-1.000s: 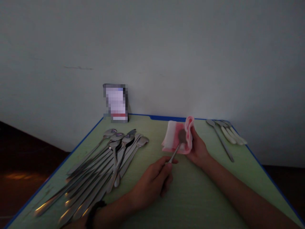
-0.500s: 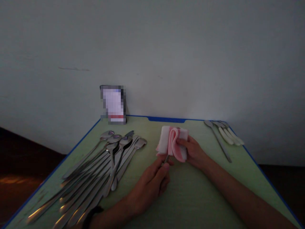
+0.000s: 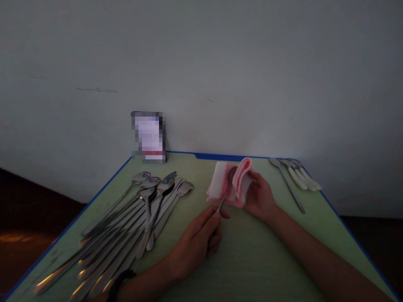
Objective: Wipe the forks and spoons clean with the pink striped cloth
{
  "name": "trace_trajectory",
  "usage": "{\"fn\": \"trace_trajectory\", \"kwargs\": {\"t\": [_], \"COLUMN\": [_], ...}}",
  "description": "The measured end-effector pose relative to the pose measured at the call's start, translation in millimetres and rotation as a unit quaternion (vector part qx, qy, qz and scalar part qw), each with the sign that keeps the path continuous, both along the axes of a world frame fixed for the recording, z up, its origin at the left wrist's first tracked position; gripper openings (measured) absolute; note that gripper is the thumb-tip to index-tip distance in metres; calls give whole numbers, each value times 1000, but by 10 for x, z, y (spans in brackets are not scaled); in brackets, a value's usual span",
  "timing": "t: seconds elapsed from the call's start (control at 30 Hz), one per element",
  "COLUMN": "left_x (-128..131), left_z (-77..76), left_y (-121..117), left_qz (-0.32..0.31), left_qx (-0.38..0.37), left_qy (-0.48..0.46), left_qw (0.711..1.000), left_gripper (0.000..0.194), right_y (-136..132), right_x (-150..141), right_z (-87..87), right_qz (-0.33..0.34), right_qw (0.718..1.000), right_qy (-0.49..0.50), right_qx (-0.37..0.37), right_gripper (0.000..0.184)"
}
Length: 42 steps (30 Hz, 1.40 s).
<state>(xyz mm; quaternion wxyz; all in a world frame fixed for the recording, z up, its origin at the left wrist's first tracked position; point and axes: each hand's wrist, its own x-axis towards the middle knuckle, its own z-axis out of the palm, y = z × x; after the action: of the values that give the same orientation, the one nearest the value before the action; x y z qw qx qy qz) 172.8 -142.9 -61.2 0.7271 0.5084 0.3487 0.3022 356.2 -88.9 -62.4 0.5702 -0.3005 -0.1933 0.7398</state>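
A metal spoon is pinched by its handle in my left hand, its bowl pointing up and away from me. Behind and around that bowl is a folded pink and white cloth. My right hand grips the cloth from the right side, and one fold of it stands up beside the spoon's bowl. The fingers of my right hand are partly hidden behind the cloth. Both hands are above the middle of the table.
On the left of the green, blue-edged table lies a pile of metal spoons and other cutlery. At the back right are a long spoon and several white-handled pieces. A blurred phone leans against the wall.
The cloth's fold has been lifted away to the right, so the spoon's bowl now shows. My right hand has turned and risen slightly; my left hand has barely moved.
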Motion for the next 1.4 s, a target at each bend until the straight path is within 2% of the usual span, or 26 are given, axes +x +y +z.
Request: {"fn": "trace_trajectory", "kwargs": {"t": [0.13,0.2,0.3,0.43,0.5,0.57,0.67,0.77,0.9,1.0,1.1,1.2,1.3,1.4], "left_x": [-2,-2,0,1,1,0,-2,-4,-2,-4,-8,-12,-15,-15], "left_z": [90,117,96,18,3,14,48,60,31,18,29,42,50,65], "left_y": [-14,-18,-18,-13,-11,-9,-8,-9,-6,-3,-3,-7,-10,-12], "left_qz": [-39,-46,-32,-17,-10,-12,-25,-33,-37,-37,-31,-24,-28,-38], "left_qx": [52,75,54,15,10,4,20,50,41,34,35,37,39,58], "left_qy": [65,80,73,37,21,16,33,62,60,54,62,74,74,84], "left_qw": [996,993,995,999,1000,1000,999,996,997,997,997,996,996,994], "left_gripper": [25,24,27,27,27,27,27,26,28,28,28,28,29,28], "right_y": [-20,-21,-2,38,41,26,-13,-32,-5,11,2,-7,-10,-16], "right_x": [-67,-103,-123,-60,-24,-14,-51,-105,-121,-84,-47,-49,-76,-96], "right_z": [-94,-110,-78,-6,6,-5,-49,-87,-71,-12,42,35,-34,-97], "right_qz": [-4,-29,-77,-27,-15,-8,-3,-31,-73,-21,15,-13,-42,-44], "right_qw": [991,987,991,1000,1000,1000,995,985,991,999,1000,1000,996,987], "right_qy": [-134,-156,-105,0,16,-1,-96,-170,-110,-27,9,-9,-83,-155], "right_qx": [26,29,2,-2,17,23,16,23,-9,-22,-14,-12,3,22], "right_gripper": [20,21,26,37,36,34,27,25,31,41,45,36,25,25]}}
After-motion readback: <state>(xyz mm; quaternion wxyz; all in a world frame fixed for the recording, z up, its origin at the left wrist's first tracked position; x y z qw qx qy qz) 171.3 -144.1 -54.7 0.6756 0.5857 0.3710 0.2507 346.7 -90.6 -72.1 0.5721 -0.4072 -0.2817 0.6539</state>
